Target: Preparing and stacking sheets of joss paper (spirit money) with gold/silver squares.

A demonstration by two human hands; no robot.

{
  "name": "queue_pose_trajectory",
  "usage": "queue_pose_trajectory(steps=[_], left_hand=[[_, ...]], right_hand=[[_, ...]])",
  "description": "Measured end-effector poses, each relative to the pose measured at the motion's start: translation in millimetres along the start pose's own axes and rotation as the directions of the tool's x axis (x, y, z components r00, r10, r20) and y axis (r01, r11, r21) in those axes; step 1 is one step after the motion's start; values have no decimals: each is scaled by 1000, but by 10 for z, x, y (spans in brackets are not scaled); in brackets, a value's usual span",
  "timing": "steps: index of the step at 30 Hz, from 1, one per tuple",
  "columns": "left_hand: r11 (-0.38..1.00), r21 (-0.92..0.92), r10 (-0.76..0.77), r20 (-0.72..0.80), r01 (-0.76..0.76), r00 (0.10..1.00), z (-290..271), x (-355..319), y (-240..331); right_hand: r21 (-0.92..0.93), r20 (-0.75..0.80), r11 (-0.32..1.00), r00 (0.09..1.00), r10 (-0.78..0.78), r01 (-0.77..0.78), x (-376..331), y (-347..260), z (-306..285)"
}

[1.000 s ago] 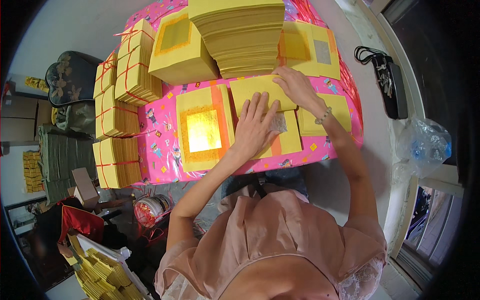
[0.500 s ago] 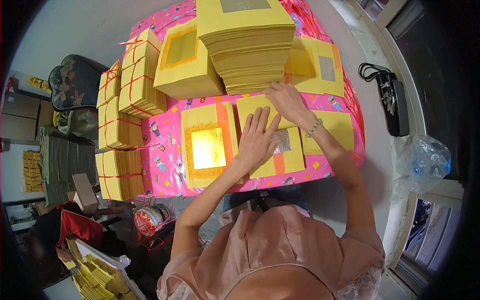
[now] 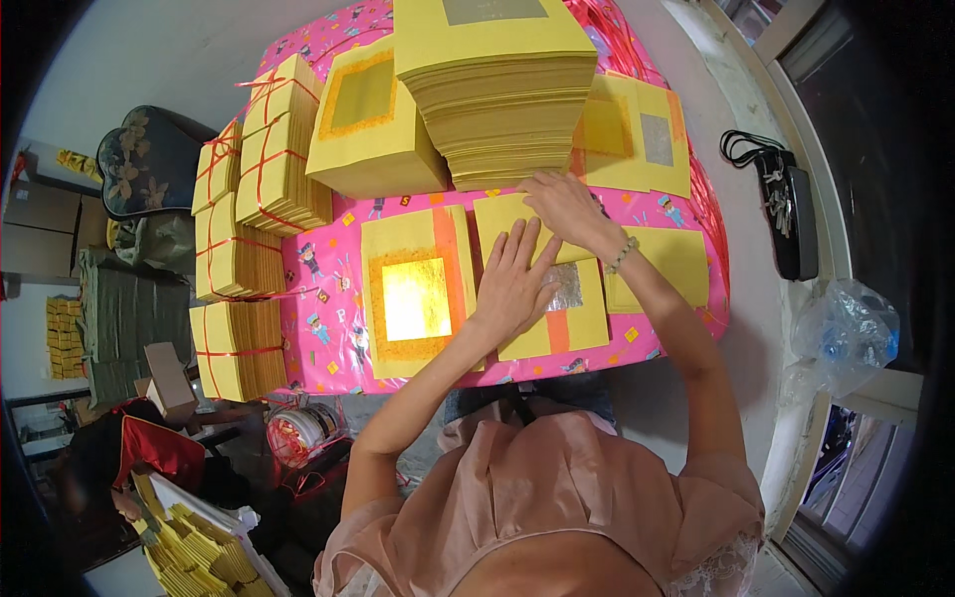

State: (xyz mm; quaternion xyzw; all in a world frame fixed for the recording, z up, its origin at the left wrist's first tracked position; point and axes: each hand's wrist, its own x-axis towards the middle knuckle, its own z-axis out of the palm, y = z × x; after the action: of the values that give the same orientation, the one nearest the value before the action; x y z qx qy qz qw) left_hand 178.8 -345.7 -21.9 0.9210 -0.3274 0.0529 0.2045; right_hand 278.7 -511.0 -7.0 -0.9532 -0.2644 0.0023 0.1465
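Left hand (image 3: 512,284) has slid up since 1 second ago and now lies flat, fingers spread, pressing the silver-foil yellow sheet (image 3: 557,313) beside the gold-foil sheet (image 3: 415,294). Right hand (image 3: 565,207) has reached further forward, fingertips curled, pinching the sheet's far edge below the tall yellow stack (image 3: 502,95); folding looks underway.

The scene is viewed from a single head-worn fisheye camera, aimed steeply down over the person's chest at the bench (image 3: 328,328). The bench's near edge is seen close; its far edge bends toward the rim, where detail is perhaps unreliable.
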Motion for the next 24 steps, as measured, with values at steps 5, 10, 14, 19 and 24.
queue_pose_trajectory(steps=[5,10,14,19,24], left_hand=[[1000,10,-1,12,1,1000,12,-12,-12],[1000,10,-3,21,3,1000,23,-15,1],[1000,22,-3,11,2,1000,49,-23,-4],[1000,16,-5,32,4,999,43,-16,-1],[1000,18,-15,34,14,999,16,-24,2]], right_hand=[[85,2,995,999,42,-42,10,-56,23],[57,-9,998,1000,24,-23,6,-13,77],[51,-55,999,998,4,-2,-2,-31,88],[-19,-241,1000,970,-8,3,-306,-206,-129],[-52,-100,988,985,138,-144,-699,-355,-297]])
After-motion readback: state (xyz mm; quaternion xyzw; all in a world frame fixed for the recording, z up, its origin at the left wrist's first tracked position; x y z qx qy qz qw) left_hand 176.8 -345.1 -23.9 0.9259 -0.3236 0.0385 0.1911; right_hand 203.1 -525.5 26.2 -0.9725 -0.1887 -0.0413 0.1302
